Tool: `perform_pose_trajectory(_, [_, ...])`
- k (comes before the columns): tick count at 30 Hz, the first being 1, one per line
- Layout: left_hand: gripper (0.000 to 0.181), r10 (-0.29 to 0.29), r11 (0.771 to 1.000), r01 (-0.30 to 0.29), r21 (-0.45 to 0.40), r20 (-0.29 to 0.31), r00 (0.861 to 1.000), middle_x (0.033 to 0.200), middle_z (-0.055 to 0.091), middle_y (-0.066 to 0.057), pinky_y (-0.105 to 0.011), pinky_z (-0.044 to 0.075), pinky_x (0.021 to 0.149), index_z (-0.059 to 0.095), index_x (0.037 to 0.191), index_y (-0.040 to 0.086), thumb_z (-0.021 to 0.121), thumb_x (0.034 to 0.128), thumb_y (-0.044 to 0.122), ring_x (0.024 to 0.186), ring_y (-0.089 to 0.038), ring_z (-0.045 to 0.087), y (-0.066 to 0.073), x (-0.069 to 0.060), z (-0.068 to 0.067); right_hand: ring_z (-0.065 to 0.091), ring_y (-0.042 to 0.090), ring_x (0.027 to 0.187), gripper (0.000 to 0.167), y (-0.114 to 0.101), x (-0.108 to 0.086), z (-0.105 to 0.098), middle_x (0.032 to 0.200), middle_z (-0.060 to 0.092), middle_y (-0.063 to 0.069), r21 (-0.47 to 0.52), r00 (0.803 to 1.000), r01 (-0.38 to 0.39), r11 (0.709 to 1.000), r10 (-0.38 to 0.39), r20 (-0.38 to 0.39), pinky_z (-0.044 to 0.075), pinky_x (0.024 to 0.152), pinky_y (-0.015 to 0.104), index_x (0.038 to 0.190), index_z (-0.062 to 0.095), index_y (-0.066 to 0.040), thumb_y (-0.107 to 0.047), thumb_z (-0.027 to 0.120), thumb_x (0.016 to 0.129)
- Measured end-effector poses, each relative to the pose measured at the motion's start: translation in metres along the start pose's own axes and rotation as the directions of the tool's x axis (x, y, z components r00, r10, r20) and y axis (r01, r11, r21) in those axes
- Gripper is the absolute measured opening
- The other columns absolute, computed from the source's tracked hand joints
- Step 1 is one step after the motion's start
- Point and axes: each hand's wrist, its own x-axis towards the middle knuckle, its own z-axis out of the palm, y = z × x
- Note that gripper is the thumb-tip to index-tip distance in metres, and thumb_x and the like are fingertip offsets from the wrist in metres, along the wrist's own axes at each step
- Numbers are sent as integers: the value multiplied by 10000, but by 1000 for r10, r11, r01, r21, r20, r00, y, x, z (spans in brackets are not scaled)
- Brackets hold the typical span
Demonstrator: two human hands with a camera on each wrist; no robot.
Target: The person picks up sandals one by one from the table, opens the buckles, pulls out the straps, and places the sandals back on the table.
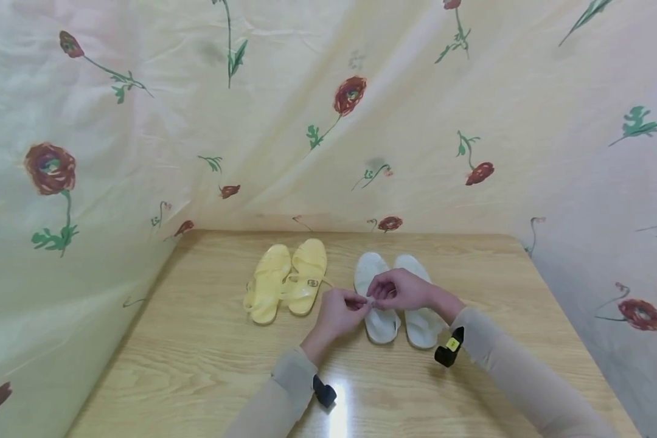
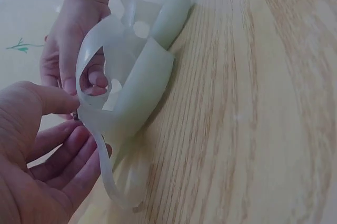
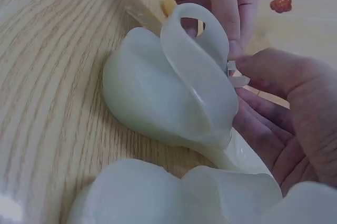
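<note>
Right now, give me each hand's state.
Left hand: closed, pinching a strap of a white sandal.
Right hand: closed, pinching the same sandal's strap.

Head camera: distant, facing forward and down over the table (image 1: 197, 365). Wrist cameras: close, opposing, both framing the white sandals (image 2: 142, 89).

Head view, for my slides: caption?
Left hand and right hand pinch a strap on a white sandal beside yellow sandals.
</note>
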Motion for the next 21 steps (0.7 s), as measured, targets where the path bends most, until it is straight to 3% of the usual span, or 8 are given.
perform_pose_trajectory(9, [166, -13, 1000, 12, -17, -18, 1000, 848, 818, -84, -165, 593, 658, 836, 967, 38, 860, 886, 181, 689, -26, 701, -1, 2, 2, 737, 79, 820, 47, -4, 0, 0, 908, 789, -3, -16, 999, 38, 999, -38, -26, 643, 764, 266, 1015, 757, -97, -75, 759, 974])
perform_pose_trajectory(14, [150, -18, 1000, 18, 14, -7, 1000, 870, 826, -67, -164, 582, 660, 845, 963, 72, 865, 892, 203, 696, -17, 692, -2, 3, 0, 740, 97, 855, 42, -5, -1, 2, 946, 778, 12, -6, 1000, 3, 1000, -3, -20, 643, 796, 272, 1032, 722, -86, -93, 743, 996])
perform_pose_trajectory(21, [156, 20, 997, -19, 71, -13, 1000, 893, 830, -66, -170, 579, 664, 856, 960, 96, 864, 901, 240, 709, -14, 696, -3, 2, -1, 737, 116, 882, 66, -5, -5, 7, 974, 763, 36, 7, 999, -43, 999, 43, -26, 635, 822, 258, 1081, 658, -64, -99, 690, 1035])
